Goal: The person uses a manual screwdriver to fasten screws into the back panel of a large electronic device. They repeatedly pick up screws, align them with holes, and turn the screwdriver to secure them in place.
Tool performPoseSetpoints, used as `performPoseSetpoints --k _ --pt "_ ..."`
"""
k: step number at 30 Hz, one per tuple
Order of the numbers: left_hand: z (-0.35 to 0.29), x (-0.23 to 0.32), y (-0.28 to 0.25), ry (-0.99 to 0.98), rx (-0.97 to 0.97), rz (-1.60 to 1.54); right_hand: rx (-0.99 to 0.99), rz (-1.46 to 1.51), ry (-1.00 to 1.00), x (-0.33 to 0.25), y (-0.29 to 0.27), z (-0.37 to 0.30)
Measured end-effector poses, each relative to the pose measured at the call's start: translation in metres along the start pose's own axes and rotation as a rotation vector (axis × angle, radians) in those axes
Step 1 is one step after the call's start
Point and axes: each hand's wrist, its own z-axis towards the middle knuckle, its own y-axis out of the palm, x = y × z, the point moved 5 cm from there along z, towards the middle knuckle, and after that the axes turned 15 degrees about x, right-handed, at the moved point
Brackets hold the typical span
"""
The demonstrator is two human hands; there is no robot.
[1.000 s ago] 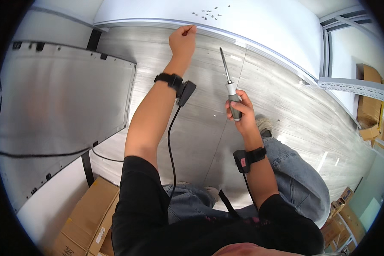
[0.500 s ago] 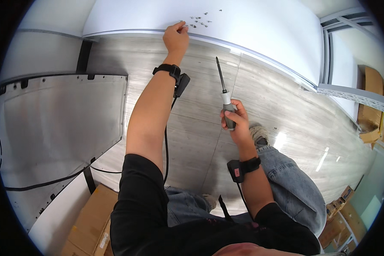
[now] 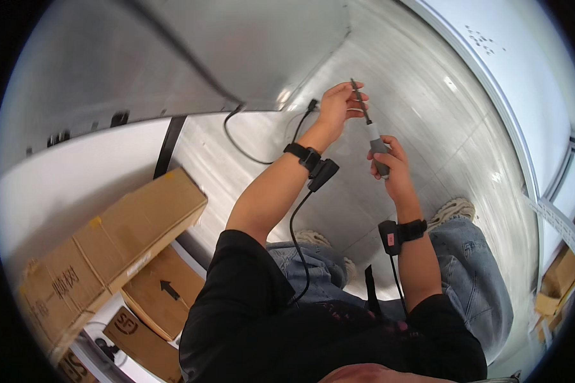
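Note:
My right hand [image 3: 393,159] is closed round the grey handle of a screwdriver [image 3: 378,143]. Its dark shaft points up and slightly left, toward my left hand [image 3: 338,110]. The fingers of that hand are bent around the shaft near its tip, some reaching past it. Whatever they may pinch at the tip is too small to make out. Several small screws [image 3: 482,39] lie in a loose group on the white tabletop [image 3: 524,54] at the upper right, away from both hands.
A large metal panel [image 3: 236,45] stands at the upper left, with a black cable [image 3: 230,131] hanging beside it. Cardboard boxes [image 3: 118,230] are stacked at the lower left. Another cardboard box [image 3: 559,281] is at the right, by a white perforated metal rail [image 3: 559,220].
The view has swung left. My left hand has left the screws on the table and come to the screwdriver's shaft. My right hand still holds the screwdriver.

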Motion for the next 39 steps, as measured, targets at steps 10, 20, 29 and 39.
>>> performPoseSetpoints --k 10,20,29,39 --pt "-0.027 0.018 -0.146 0.072 0.217 -0.060 -0.092 -0.201 0.099 0.048 0.085 -0.018" --pt "-0.033 0.029 -0.170 0.118 0.298 -0.104 -0.050 -0.184 0.055 0.056 0.097 -0.022" --pt "-0.038 0.028 -0.163 0.168 0.359 -0.109 -0.065 -0.154 0.080 0.052 0.092 -0.016" --pt "-0.037 0.030 -0.159 0.174 0.355 -0.145 -0.113 -0.110 0.113 0.043 0.093 -0.017"
